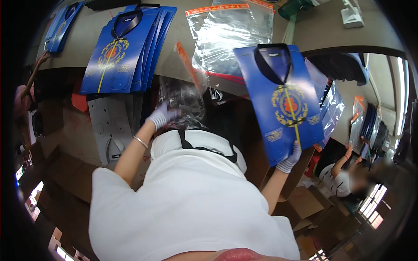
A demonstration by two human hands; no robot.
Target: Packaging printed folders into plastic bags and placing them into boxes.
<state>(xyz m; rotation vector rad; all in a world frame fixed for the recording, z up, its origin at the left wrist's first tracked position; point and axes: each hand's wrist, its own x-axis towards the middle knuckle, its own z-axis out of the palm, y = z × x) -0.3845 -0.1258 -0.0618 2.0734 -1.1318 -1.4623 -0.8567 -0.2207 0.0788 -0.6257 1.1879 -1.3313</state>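
Observation:
My right hand (291, 161), in a pale glove with a striped cuff, grips the lower edge of a flat, folded blue shirt (278, 126). The shirt has a black collar and a gold-and-red round emblem, and it is raised at a tilt on the right. My left hand (164, 115), gloved the same way, is beside a crumpled clear plastic bag (185, 98) with an orange top strip. Its fingers are smeared by motion, so whether they hold the bag cannot be told.
A stack of similar blue shirts (124, 52) overhangs the table edge at left, with more at far left (62, 28). Flat clear bags (226, 35) lie on the table (174, 26). Cardboard boxes (305, 202) stand low right. Another person (339, 176) works at right; another person's arm (37, 69) shows far left.

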